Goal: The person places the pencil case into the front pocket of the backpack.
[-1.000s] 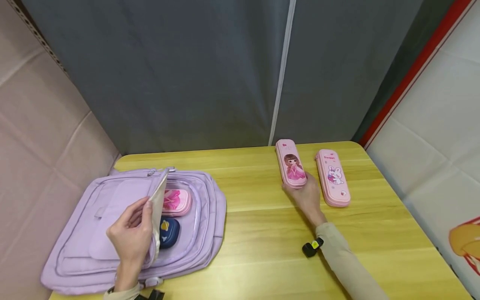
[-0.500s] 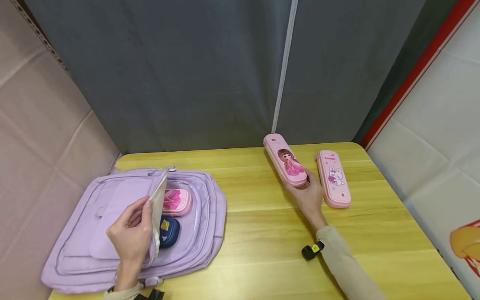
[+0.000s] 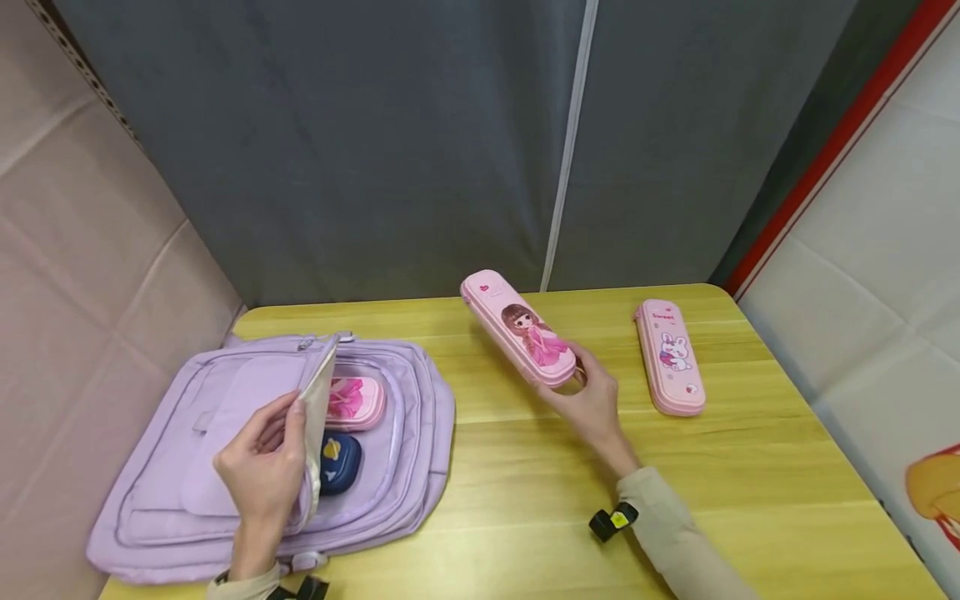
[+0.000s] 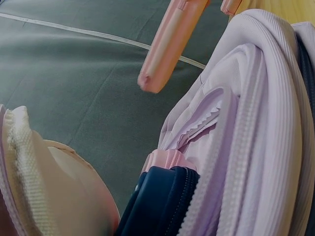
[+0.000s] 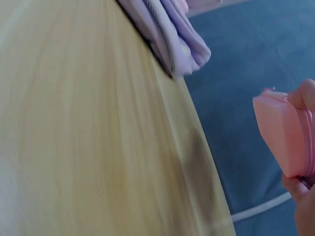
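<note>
A lilac backpack (image 3: 176, 467) lies on the left of the table. My left hand (image 3: 262, 467) pinches the edge of its front pocket flap (image 3: 321, 400) and holds it raised. Inside the pocket sit a pink case (image 3: 366, 404) with a pink dress print and a dark blue zipped case (image 3: 341, 463), both partly behind the flap; the left wrist view shows the blue case (image 4: 160, 204) close up. My right hand (image 3: 588, 400) grips the near end of a pink pencil case (image 3: 517, 327) with a doll print, its far end tilted up to the left above the table.
A second pink pencil case (image 3: 670, 358) with a rabbit print lies on the right of the wooden table (image 3: 525, 517). A dark grey curtain (image 3: 375, 167) hangs behind the table, with pale fabric walls (image 3: 112, 250) at the sides.
My right hand has carried the doll-print pencil case to the left, away from the rabbit-print one, and it has turned further leftward. My left hand has stayed on the flap.
</note>
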{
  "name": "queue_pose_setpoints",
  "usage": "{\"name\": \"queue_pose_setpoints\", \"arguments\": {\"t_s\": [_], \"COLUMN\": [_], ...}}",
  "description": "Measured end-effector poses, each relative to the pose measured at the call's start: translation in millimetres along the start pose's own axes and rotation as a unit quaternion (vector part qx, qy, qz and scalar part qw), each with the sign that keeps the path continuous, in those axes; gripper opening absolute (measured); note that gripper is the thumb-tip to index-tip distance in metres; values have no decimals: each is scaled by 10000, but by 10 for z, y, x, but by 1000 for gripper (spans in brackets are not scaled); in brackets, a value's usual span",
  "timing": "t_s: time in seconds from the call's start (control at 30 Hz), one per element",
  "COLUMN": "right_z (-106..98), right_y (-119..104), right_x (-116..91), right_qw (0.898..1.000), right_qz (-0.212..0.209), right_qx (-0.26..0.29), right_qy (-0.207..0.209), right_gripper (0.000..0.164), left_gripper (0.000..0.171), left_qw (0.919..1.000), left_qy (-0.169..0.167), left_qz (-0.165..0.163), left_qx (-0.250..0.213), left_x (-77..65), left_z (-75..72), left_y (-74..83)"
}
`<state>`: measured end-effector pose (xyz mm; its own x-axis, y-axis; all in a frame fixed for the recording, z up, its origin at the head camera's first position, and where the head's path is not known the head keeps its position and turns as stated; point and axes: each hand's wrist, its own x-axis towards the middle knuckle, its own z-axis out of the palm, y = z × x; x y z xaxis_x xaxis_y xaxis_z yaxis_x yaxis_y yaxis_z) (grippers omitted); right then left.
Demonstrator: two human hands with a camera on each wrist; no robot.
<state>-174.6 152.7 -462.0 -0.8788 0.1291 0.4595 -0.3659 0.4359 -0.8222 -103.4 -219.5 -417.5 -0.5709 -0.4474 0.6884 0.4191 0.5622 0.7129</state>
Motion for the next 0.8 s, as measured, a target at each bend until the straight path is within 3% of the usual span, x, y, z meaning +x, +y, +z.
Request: {"name": "queue_pose_setpoints", "arguments": {"t_s": [0.27,0.6,0.8], "right_z": [31,207,320], "right_y": [-445,-569,-707], "right_x": [-103,-257,-375], "right_qw": [9916,9684,9490], "right_qz": [-81,-6,-375], "right_qx": [736,1063,1286], "right_qy": [-1061,-2257,-2854], "right_gripper": [71,72,70], "left_gripper": [15,11,11], "left_qw": [9997,9981,9980], "left_qy": [-201,-399,-446], "left_qz": [-109,-321,-386], "left_qx": [103,337,242], "left_x": [43,118,176], "left_z": [-20,-84,-87], "left_y": [17,-3,31]}}
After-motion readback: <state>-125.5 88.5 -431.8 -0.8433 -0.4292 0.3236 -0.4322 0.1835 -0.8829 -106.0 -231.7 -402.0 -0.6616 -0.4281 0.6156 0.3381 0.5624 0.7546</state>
